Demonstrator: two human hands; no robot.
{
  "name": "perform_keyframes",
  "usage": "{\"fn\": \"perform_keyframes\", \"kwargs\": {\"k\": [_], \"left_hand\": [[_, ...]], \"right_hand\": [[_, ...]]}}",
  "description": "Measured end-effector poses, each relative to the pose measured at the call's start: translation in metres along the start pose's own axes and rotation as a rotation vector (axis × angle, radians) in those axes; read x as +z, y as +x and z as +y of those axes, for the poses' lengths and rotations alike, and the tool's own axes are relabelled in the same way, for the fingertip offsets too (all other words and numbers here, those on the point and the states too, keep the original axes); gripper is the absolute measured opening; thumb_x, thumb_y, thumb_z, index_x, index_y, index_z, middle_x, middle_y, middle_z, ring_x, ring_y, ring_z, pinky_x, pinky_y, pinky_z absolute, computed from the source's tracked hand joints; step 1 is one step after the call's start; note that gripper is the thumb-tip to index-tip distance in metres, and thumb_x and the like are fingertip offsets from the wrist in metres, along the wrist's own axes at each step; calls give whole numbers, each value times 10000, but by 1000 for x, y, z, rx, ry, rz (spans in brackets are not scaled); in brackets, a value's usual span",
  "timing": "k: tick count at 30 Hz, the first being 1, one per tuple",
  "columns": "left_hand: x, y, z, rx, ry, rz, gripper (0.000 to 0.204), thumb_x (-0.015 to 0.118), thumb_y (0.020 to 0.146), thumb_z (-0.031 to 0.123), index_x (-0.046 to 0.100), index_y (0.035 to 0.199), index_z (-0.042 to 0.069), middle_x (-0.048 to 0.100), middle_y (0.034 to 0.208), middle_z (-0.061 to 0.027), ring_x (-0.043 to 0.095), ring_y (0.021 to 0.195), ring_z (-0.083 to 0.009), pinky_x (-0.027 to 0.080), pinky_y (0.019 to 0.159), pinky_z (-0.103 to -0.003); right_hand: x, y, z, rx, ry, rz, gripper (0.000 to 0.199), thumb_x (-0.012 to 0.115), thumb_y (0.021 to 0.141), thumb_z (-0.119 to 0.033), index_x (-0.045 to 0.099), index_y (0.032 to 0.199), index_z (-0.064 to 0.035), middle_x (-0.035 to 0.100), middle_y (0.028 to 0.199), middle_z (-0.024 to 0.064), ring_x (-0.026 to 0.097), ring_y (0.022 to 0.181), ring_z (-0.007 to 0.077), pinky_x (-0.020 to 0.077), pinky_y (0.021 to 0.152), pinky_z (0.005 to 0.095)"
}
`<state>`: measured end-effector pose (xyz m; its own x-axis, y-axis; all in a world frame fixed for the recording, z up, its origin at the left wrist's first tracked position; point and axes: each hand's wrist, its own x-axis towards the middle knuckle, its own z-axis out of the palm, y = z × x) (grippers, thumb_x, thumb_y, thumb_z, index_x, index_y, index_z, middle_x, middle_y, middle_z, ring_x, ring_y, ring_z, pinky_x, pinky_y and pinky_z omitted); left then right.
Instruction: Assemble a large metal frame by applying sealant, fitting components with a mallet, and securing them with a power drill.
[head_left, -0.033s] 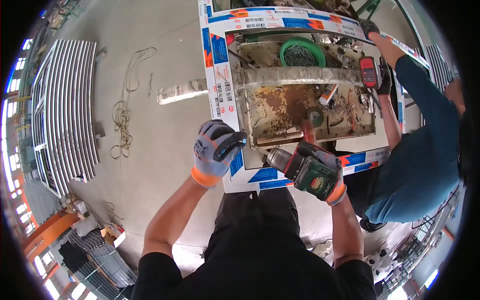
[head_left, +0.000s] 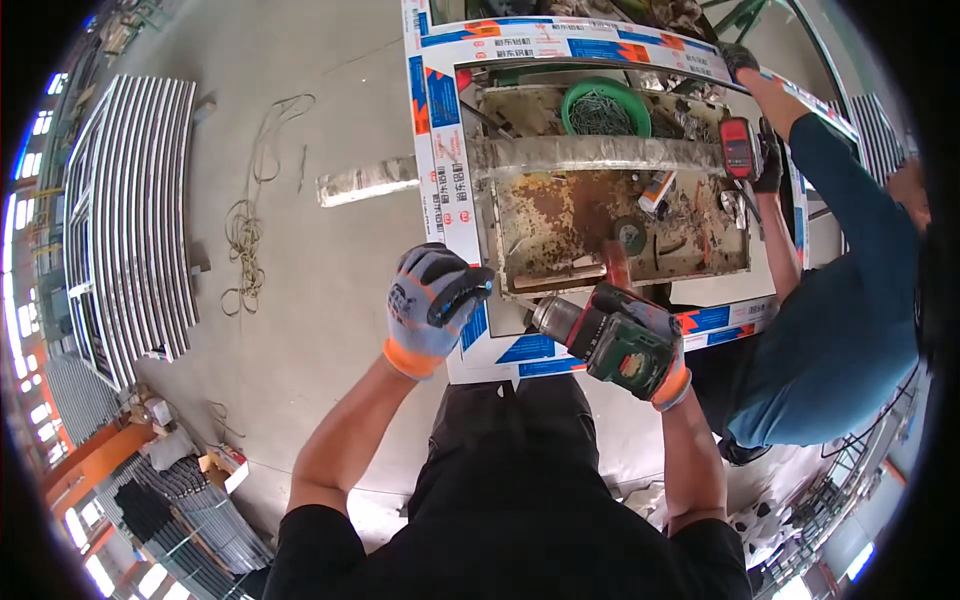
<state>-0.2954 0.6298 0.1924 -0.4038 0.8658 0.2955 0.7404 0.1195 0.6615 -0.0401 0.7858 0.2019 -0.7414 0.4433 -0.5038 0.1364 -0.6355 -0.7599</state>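
My right hand, in a grey and orange glove, is wrapped round the handle of a green and black cordless drill. The drill's chuck points left, over the near-left corner of a white frame covered in printed blue and orange film. At that corner, my gloved left hand has its fingers curled and pressed together above the frame's left bar. What they hold, if anything, is too small to make out. A small blue spot shows at the fingertips.
Within the frame lies a rusty tray with a green bowl of screws and loose tools. A long wrapped bar crosses it. To the right, a co-worker holds a red drill. Stacked metal profiles and cord lie left.
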Motion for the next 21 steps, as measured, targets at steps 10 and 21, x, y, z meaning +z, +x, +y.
{"fn": "perform_keyframes", "kwargs": {"k": [10,21], "left_hand": [[3,-28,12,28,3,61,263,741,640,118,715,902,137,614,824,-51,585,825,-286,467,809,-418],[0,-47,37,137,61,-62,278,736,650,135,713,927,127,611,833,-44,588,829,-271,471,838,-425]], "right_hand": [[6,-3,-18,-206,-709,-135,464,642,832,-65,535,1273,36,667,1128,91,660,972,174,548,845,308],[-28,2,-32,-120,-1110,-548,508,494,954,-276,422,1362,17,563,1291,171,581,1147,277,463,1006,449]]}}
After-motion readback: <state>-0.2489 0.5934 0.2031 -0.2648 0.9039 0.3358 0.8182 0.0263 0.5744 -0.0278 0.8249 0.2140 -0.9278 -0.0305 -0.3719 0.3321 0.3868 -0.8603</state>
